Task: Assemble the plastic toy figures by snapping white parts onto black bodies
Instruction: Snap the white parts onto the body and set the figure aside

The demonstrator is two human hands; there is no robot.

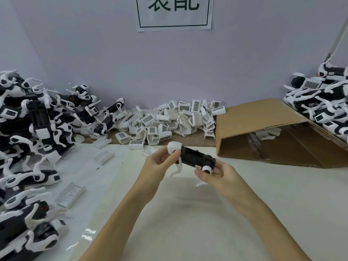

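I hold a black toy body [194, 159] with both hands above the middle of the table. My left hand [160, 162] grips its left end, where a white part [174, 147] sits on the body; a white leg hangs below. My right hand [216, 176] grips the right end, by a white round joint [207, 168]. A pile of loose white grille parts [169, 121] lies along the back wall.
A big heap of black-and-white toy figures [28, 138] fills the left side. Another heap [323, 98] sits on a tilted cardboard box [263, 119] at the right. Loose white shells [70, 194] lie on the white table sheet [188, 213]. A paper sign [174, 13] hangs on the wall.
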